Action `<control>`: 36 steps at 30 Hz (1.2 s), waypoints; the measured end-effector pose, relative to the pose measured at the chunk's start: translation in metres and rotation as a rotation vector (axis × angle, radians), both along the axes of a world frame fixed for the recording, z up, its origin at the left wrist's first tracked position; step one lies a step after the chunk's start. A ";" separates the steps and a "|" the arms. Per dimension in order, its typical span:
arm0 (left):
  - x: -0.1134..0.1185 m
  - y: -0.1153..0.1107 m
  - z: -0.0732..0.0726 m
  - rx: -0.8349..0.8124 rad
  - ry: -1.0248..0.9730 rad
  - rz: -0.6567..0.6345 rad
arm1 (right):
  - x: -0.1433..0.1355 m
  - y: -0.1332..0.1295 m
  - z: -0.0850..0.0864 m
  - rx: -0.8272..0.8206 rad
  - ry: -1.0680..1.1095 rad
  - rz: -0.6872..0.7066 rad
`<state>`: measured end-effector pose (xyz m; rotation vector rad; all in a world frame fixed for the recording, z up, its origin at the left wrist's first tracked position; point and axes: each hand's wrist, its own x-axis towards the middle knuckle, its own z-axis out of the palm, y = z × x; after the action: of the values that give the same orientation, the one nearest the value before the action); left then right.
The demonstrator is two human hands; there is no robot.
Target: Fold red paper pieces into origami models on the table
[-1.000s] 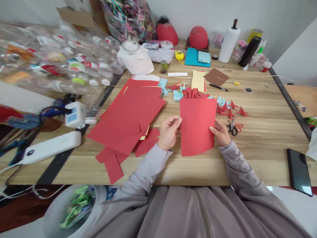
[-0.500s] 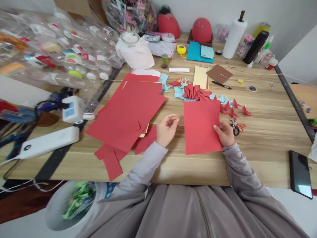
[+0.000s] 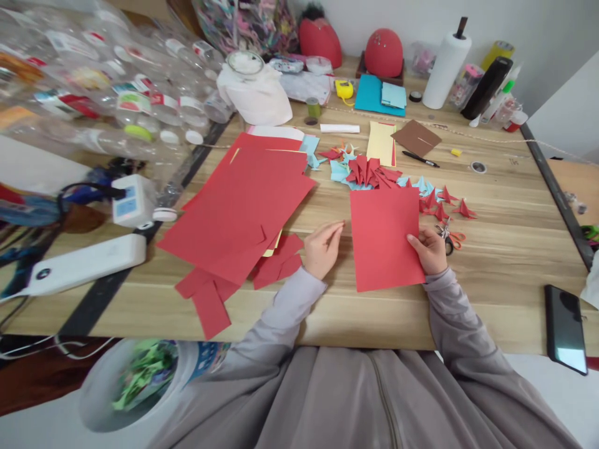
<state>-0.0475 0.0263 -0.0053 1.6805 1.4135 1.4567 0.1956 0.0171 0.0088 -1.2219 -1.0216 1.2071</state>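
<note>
My right hand pinches a red sheet of paper by its right edge, thumb on top and fingers behind. My left hand hovers to the left of that sheet, apart from it, thumb and fingers drawn together with nothing visible between them. Left of it lies a stack of large red paper, with smaller red paper pieces around its lower edge. Folded red paper cranes sit just beyond the held sheet. Scissors with black and orange handles lie right beside my right hand.
Many plastic bottles crowd the left side, near a white power strip. A bin with green scraps stands below the table edge. A phone lies at the right front edge; a pen and brown paper lie farther back.
My left hand has moved slightly right, toward the red sheet, and its fingertips have come together. The sheet in my right hand has shifted a little to the right.
</note>
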 end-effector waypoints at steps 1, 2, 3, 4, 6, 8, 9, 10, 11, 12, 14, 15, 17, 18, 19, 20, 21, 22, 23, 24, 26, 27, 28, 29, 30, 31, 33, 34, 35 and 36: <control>0.003 0.001 0.001 -0.104 -0.144 0.035 | 0.000 -0.001 0.000 0.013 -0.017 0.003; 0.007 0.001 0.002 -0.218 -0.296 0.029 | 0.000 -0.001 0.000 0.025 -0.035 0.010; 0.011 0.002 0.004 -0.306 -0.441 -0.003 | 0.000 -0.002 0.000 0.034 -0.053 0.020; 0.015 0.003 0.004 -0.363 -0.547 -0.028 | 0.001 -0.003 0.000 0.042 -0.066 0.031; 0.022 0.004 0.004 -0.395 -0.611 -0.026 | 0.001 -0.004 0.000 0.047 -0.083 0.053; 0.026 0.005 0.001 -0.396 -0.658 0.004 | 0.002 -0.005 0.000 0.041 -0.091 0.068; 0.026 0.006 -0.001 -0.408 -0.685 0.008 | 0.003 -0.005 -0.001 0.033 -0.093 0.076; 0.026 0.006 -0.003 -0.429 -0.714 -0.002 | 0.003 -0.005 -0.001 0.023 -0.095 0.086; 0.025 0.006 -0.004 -0.453 -0.738 -0.024 | 0.004 -0.006 -0.001 0.013 -0.096 0.097; 0.024 0.006 -0.005 -0.469 -0.752 -0.051 | 0.005 -0.006 -0.002 0.002 -0.094 0.108; 0.021 0.007 -0.005 -0.457 -0.758 -0.093 | 0.006 -0.005 -0.002 -0.012 -0.087 0.114; 0.019 0.007 -0.005 -0.435 -0.752 -0.106 | 0.007 -0.005 -0.002 -0.013 -0.084 0.105; 0.016 0.007 -0.001 -0.388 -0.715 -0.109 | 0.010 -0.004 -0.001 -0.005 -0.078 0.069; 0.014 0.007 0.001 -0.368 -0.677 -0.102 | 0.011 -0.003 -0.001 0.000 -0.074 0.049; 0.013 0.007 0.003 -0.350 -0.631 -0.087 | 0.013 -0.002 -0.001 0.003 -0.066 0.032; 0.011 0.007 0.005 -0.335 -0.577 -0.066 | 0.014 -0.001 0.000 0.003 -0.056 0.017; 0.011 0.006 0.008 -0.320 -0.523 -0.037 | 0.015 -0.001 0.000 0.001 -0.045 0.004; 0.010 0.005 0.009 -0.307 -0.476 -0.004 | 0.016 0.000 0.001 -0.002 -0.036 -0.007; 0.010 0.005 0.011 -0.299 -0.444 0.019 | 0.016 0.000 0.001 -0.005 -0.029 -0.014; 0.011 0.004 0.012 -0.301 -0.432 0.023 | 0.016 0.000 0.002 -0.010 -0.025 -0.016; 0.014 0.003 0.013 -0.339 -0.479 -0.030 | 0.015 0.000 0.002 -0.025 -0.023 0.000; 0.015 0.003 0.013 -0.367 -0.526 -0.069 | 0.015 -0.001 0.002 -0.036 -0.021 0.015; 0.017 0.003 0.012 -0.393 -0.572 -0.104 | 0.014 -0.001 0.002 -0.046 -0.019 0.029; 0.018 0.003 0.011 -0.411 -0.601 -0.129 | 0.014 -0.001 0.002 -0.055 -0.018 0.042; 0.019 0.004 0.010 -0.420 -0.615 -0.147 | 0.013 -0.002 0.002 -0.060 -0.018 0.053; 0.019 0.004 0.010 -0.422 -0.609 -0.163 | 0.013 -0.002 0.002 -0.063 -0.019 0.062; 0.019 0.004 0.009 -0.417 -0.557 -0.194 | 0.013 -0.002 0.002 -0.063 -0.025 0.072; 0.019 0.004 0.010 -0.409 -0.525 -0.201 | 0.014 -0.002 0.003 -0.061 -0.028 0.075; 0.019 0.004 0.010 -0.397 -0.491 -0.201 | 0.014 -0.002 0.003 -0.060 -0.031 0.079; 0.018 0.004 0.011 -0.382 -0.458 -0.196 | 0.013 -0.002 0.003 -0.059 -0.033 0.085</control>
<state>-0.0291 0.0306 0.0056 1.1245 1.1456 1.2607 0.2089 0.0147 0.0122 -1.2586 -1.0779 1.2943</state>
